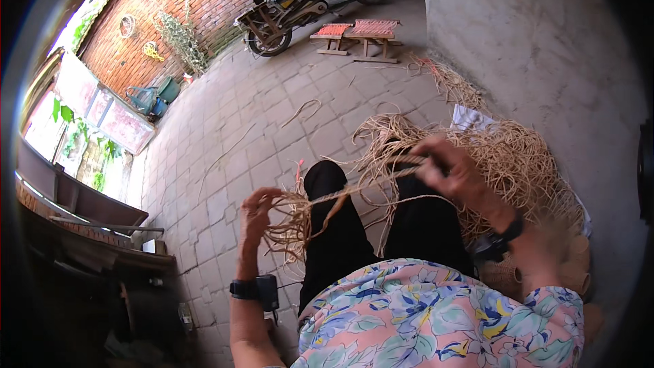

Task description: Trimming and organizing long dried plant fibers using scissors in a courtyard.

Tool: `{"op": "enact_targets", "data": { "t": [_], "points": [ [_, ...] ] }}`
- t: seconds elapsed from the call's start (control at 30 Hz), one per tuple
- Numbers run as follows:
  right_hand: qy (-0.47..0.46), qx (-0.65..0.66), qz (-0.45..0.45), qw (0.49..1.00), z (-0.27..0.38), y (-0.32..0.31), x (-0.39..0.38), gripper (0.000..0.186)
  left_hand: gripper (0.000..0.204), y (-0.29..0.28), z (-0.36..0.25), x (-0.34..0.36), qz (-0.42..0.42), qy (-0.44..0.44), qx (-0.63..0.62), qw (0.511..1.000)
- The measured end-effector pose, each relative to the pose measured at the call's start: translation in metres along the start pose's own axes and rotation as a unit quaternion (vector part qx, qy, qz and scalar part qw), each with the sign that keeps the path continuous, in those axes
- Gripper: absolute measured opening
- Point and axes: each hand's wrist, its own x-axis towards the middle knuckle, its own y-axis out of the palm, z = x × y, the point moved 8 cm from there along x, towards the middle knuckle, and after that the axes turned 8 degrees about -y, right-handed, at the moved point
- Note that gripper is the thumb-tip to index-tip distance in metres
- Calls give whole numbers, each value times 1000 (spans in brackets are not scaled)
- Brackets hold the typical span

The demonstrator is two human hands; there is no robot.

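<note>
My left hand (257, 213) pinches a loose bundle of pale straw cords (289, 225) beside my left knee. Several strands stretch across my black-trousered lap (334, 232) toward my right hand (451, 169), which is blurred over my right thigh with its fingers curved around the line of the cord; whether they grip it is unclear. A large tangled heap of straw cord (511, 164) lies to my right, partly over a white sheet (470, 118). Below it, coiled woven straw pieces (572, 266) are partly hidden by my right forearm.
Two low folding stools (373, 27) and parked two-wheelers (269, 34) stand ahead on the paving (204, 157). A concrete wall (518, 27) rises at right. Loose cords trail over the ground. Dark furniture (88, 245) stands left; buckets (167, 90) sit by the brick wall.
</note>
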Motion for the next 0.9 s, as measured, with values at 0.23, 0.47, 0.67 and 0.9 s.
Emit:
{"op": "enact_targets", "data": {
  "t": [0.23,0.47,0.67,0.9],
  "points": [
    [90,-57,-218,970,-46,-191,-32,35,16,20,-22,-4,82,-93,-125,984],
    [247,-221,-191,924,-93,-187,-79,27,15,44,-37,3,17,-76,-183,980],
    [293,161,28,942,-103,-96,-118,37,15,42,-39,1,-25,-91,-247,964],
    [332,259,155,893,-77,25,-78,39,16,49,-57,-6,-12,-89,-241,966]
  ]
}}
